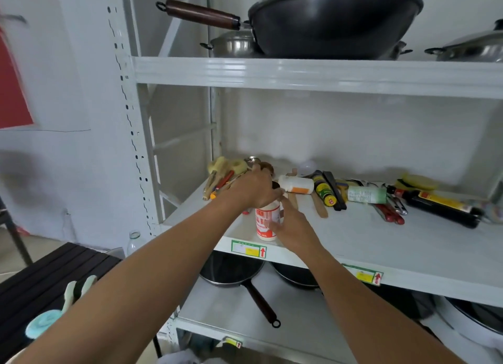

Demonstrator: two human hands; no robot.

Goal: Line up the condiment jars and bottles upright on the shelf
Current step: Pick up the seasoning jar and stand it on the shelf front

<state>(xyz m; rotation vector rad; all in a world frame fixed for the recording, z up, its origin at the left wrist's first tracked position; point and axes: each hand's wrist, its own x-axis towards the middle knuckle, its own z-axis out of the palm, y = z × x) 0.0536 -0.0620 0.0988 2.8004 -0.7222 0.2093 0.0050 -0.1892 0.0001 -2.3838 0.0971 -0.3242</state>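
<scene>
A white jar with a red label [265, 222] stands upright near the front edge of the middle shelf [353, 244]. My left hand [253, 188] grips its top from above. My right hand [292, 229] holds its right side with the fingers against the label. Farther back lie a white bottle with an orange label [296, 184], a small dark bottle with a yellow-green label [324, 191], a green-and-white tube-like container [366, 194] and a dark sauce bottle with a red cap [438, 207], all on their sides.
Brushes and wooden utensils [220, 177] pile at the shelf's back left. Wooden spatulas, a black utensil and red-handled tools lie among the bottles. A wok [334, 20] and steel pots sit on the shelf above; pans [234, 274] sit on the shelf below.
</scene>
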